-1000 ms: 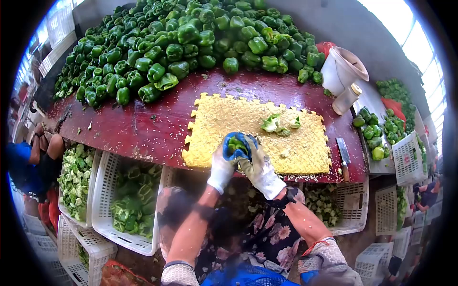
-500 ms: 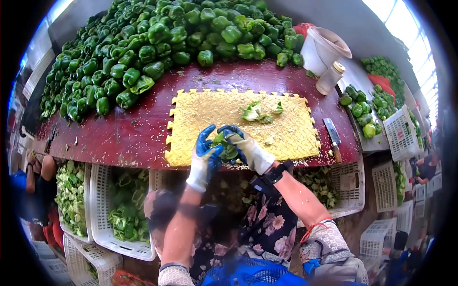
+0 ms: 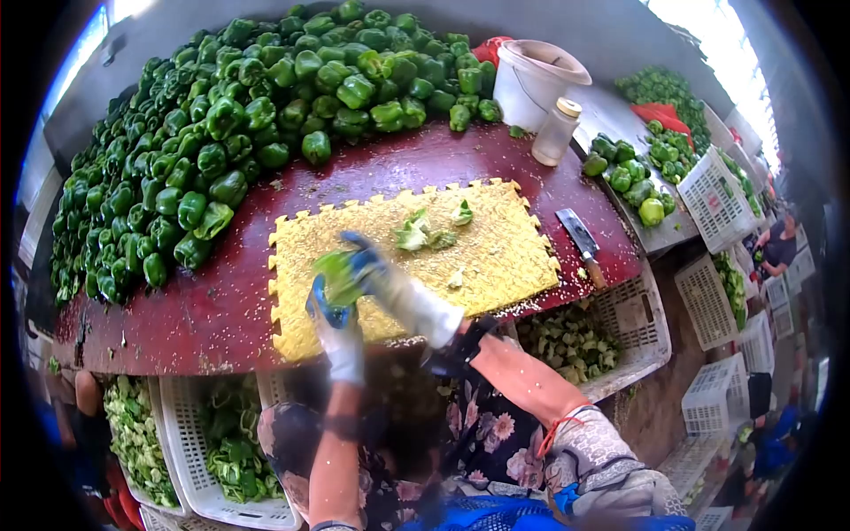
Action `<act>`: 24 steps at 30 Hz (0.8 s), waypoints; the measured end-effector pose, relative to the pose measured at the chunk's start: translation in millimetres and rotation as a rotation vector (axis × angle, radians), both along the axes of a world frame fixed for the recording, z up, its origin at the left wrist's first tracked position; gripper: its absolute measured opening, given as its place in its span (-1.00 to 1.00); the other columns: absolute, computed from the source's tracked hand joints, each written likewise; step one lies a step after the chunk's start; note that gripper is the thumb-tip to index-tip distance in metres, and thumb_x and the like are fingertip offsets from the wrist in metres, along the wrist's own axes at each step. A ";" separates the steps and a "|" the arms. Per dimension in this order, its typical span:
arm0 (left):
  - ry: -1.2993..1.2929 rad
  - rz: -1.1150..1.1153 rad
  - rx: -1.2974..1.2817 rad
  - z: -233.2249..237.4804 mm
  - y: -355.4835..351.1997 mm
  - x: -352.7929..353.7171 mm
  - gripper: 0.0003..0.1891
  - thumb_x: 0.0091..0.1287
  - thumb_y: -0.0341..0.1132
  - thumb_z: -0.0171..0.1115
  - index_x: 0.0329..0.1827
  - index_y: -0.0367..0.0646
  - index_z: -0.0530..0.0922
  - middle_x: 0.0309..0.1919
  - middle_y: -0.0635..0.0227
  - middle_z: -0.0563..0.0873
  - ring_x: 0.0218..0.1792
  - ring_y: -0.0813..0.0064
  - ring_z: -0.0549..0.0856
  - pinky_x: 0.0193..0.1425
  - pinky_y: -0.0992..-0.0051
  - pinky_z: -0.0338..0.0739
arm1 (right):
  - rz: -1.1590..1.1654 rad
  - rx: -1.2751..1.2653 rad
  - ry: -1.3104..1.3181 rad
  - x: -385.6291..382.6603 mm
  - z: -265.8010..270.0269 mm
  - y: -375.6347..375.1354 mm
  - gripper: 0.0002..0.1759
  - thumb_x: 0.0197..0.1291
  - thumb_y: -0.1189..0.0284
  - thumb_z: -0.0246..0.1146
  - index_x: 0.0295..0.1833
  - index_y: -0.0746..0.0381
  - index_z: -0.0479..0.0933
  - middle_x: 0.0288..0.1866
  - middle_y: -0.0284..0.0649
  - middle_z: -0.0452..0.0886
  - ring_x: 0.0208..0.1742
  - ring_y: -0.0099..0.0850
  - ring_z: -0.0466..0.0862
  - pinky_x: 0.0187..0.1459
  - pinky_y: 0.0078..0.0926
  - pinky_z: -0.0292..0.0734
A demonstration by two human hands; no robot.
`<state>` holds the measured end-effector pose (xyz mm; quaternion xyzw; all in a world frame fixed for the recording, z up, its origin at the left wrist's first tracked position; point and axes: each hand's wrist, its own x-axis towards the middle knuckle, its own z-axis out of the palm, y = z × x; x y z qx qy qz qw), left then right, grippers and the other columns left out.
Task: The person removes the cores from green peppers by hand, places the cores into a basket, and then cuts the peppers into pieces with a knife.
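Observation:
My left hand (image 3: 335, 323), in a white glove with blue-coated fingers, is closed around a green bell pepper (image 3: 336, 277) at the left part of the yellow foam mat (image 3: 398, 292). From the right, my right hand (image 3: 390, 285) in a matching glove overlaps the pepper. Its fingers are smeared by motion, so I cannot tell their grip. Pale green pepper scraps (image 3: 413, 232) lie on the mat beyond my hands, among scattered seeds. A knife (image 3: 579, 237) with a wooden handle rests on the red table, right of the mat.
A large heap of green peppers (image 3: 212, 159) covers the table's back left. At the back right stand a white bucket (image 3: 527, 93) and a capped jar (image 3: 556, 133). White crates (image 3: 190, 442) holding pepper pieces sit below the front edge, and another crate (image 3: 642, 319) is at right.
My hands have moved left over the mat with the pepper, which now shows a lighter green side. The whole view has turned, shifting the table leftward.

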<state>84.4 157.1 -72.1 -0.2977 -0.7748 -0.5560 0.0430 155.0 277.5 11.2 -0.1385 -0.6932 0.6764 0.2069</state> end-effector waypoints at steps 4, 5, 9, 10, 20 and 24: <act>0.169 0.144 -0.121 17.2 -1.6 12.4 -0.49 0.29 -0.43 0.31 0.33 -0.21 0.44 0.24 0.09 0.50 0.27 0.19 0.47 0.32 0.33 0.42 | -0.348 0.735 -0.305 5.7 49.5 26.9 -0.38 0.32 0.38 0.27 0.45 0.19 0.28 0.27 -0.12 0.51 0.15 -0.39 0.57 0.03 -0.56 0.66; 0.172 0.140 -0.121 22.2 -0.5 11.1 -0.49 0.29 -0.43 0.31 0.33 -0.21 0.44 0.24 0.09 0.50 0.27 0.19 0.47 0.32 0.33 0.42 | -0.460 0.539 0.168 -5.8 -18.8 82.4 -0.40 0.32 0.33 0.28 0.44 0.12 0.32 0.30 -0.13 0.48 0.11 -0.44 0.58 -0.04 -0.62 0.67; 0.198 0.013 -0.130 18.8 7.2 5.0 -0.43 0.30 -0.40 0.31 0.39 -0.16 0.40 0.35 0.09 0.42 0.41 0.12 0.33 0.50 0.25 0.21 | -0.251 1.028 -1.058 43.2 41.3 132.7 -0.32 0.43 -0.06 -0.04 0.60 -0.23 0.04 0.68 -0.26 -0.15 0.67 -0.20 -0.19 0.60 0.01 -0.44; 0.238 0.002 -0.227 13.4 13.9 5.4 -0.41 0.32 -0.37 0.30 0.43 -0.14 0.36 0.40 0.08 0.37 0.45 0.11 0.28 0.52 0.24 0.14 | -0.259 0.884 -1.018 41.7 42.2 130.3 -0.31 0.42 -0.11 -0.07 0.60 -0.24 0.03 0.68 -0.26 -0.15 0.67 -0.17 -0.19 0.60 0.00 -0.44; 0.103 -0.329 -0.480 -14.1 101.4 32.2 -0.29 0.31 -0.18 0.26 0.53 -0.01 0.24 0.46 -0.01 0.32 0.50 -0.05 0.22 0.61 0.13 0.00 | 0.082 1.051 -0.817 75.2 -7.3 112.3 -0.31 0.34 -0.13 0.08 0.50 -0.10 0.28 0.55 0.00 0.22 0.59 -0.03 0.12 0.56 -0.06 0.02; 0.219 -0.666 -0.476 10.2 116.0 129.1 -0.22 0.36 -0.15 0.22 0.60 0.02 0.07 0.53 -0.02 0.20 0.55 0.02 0.15 0.62 0.19 -0.03 | 0.012 1.020 -0.770 193.9 -9.0 135.8 -0.35 0.33 -0.10 0.12 0.44 -0.06 0.37 0.52 -0.03 0.28 0.56 -0.02 0.19 0.51 -0.02 0.10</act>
